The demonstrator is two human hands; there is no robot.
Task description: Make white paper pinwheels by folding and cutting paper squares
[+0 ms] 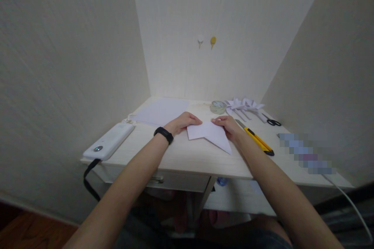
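A folded sheet of white paper is held between my two hands over the middle of the desk. My left hand pinches its upper left edge, thumb on top and fingers underneath. At the upper right corner, my right hand grips the paper the same way. The paper's lower edge is notched, and one pointed corner slants down to the right. Just right of my right hand lies a yellow utility knife with its blade pointing away from me. A black band is on my left wrist.
Flat white sheets lie at the back left. Behind my hands are a tape roll and several folded paper pieces. Black-handled scissors rest at right. A white power bank-like device sits at the left edge, near a blurred object opposite.
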